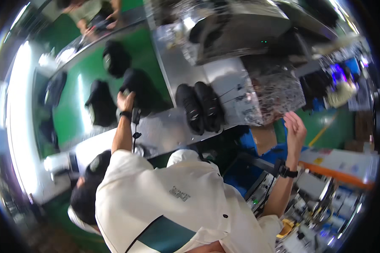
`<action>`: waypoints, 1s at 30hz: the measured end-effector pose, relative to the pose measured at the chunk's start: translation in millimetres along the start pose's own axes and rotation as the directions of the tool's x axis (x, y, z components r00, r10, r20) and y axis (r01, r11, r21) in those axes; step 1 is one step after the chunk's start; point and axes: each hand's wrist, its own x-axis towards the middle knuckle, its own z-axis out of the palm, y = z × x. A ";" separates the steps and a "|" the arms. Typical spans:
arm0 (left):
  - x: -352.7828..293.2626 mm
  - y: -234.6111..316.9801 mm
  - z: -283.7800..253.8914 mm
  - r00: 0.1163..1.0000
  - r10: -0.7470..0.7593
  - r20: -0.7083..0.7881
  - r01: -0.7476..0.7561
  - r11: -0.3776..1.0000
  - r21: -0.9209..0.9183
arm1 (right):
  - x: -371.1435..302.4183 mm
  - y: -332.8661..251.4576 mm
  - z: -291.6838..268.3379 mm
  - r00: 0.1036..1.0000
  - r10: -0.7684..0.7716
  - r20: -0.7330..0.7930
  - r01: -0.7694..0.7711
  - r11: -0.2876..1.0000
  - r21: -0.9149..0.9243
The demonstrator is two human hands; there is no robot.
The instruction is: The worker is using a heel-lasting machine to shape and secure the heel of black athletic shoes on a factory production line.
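your left hand (126, 102) is at a black shoe (140, 86) on the green belt (74, 107), grip state unclear; your right hand (296, 130), grip apart, is beside clear plastic wrapping (280, 90). firm, even finger contact should steady the shoe.

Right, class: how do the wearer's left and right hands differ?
The left hand is at a black shoe on the green surface; the right hand is beside crinkled clear plastic. The left hand's grip is too blurred to tell, while the right hand looks open. Both wrists wear dark bands.
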 end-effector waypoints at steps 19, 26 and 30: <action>132.7 160.9 -207.3 0.702 0.667 -0.249 -0.563 0.734 0.379 | 181.1 75.1 -18.6 0.887 -0.344 -0.307 0.154 0.849 -0.505; -85.6 562.6 -193.1 0.330 0.943 -0.048 -0.942 0.333 0.051 | 189.3 83.2 -5.6 0.947 -0.275 -0.167 0.171 0.869 -0.465; -104.1 711.8 -43.0 0.271 0.947 0.171 -0.926 0.306 -0.224 | 175.0 74.9 -15.4 0.936 -0.321 -0.145 0.238 0.880 -0.410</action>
